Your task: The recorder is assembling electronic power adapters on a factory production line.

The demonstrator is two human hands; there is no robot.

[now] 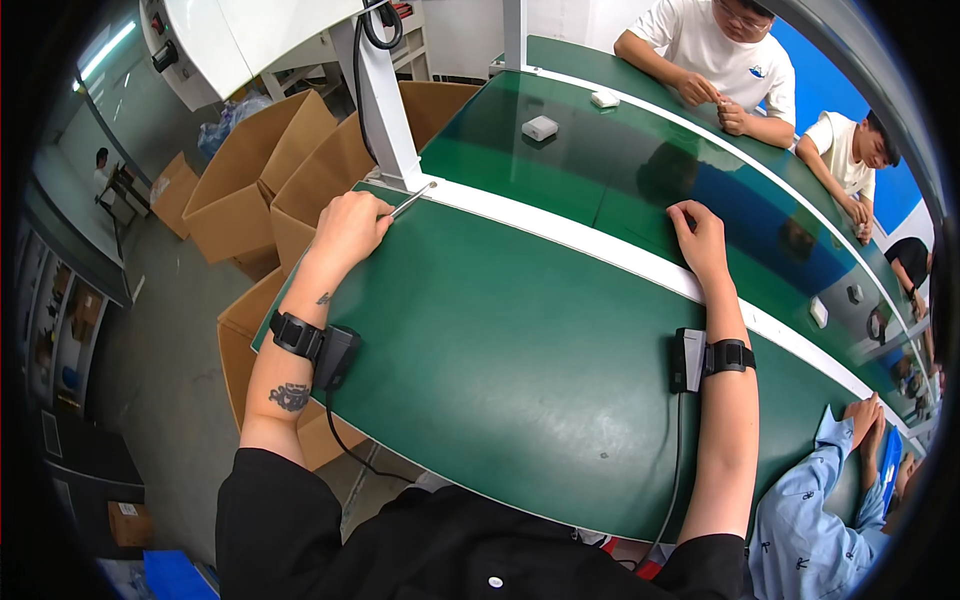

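Observation:
My left hand is closed around a slim, pointed metal tool, too thin to tell its exact kind. The tool's tip reaches the white rail beside the foot of the white post. Past that rail, above the shiny green conveyor belt, my right hand has its fingers curled together. Whatever they hold, if anything, is hidden. Both forearms cross the green worktop, and each wears a strapped black device with a cable.
Small white boxes lie on the belt. Open cardboard boxes stand at the left beside the worktop. People work across the belt, and a person in a blue patterned sleeve sits close at my right. A white machine overhangs the upper left.

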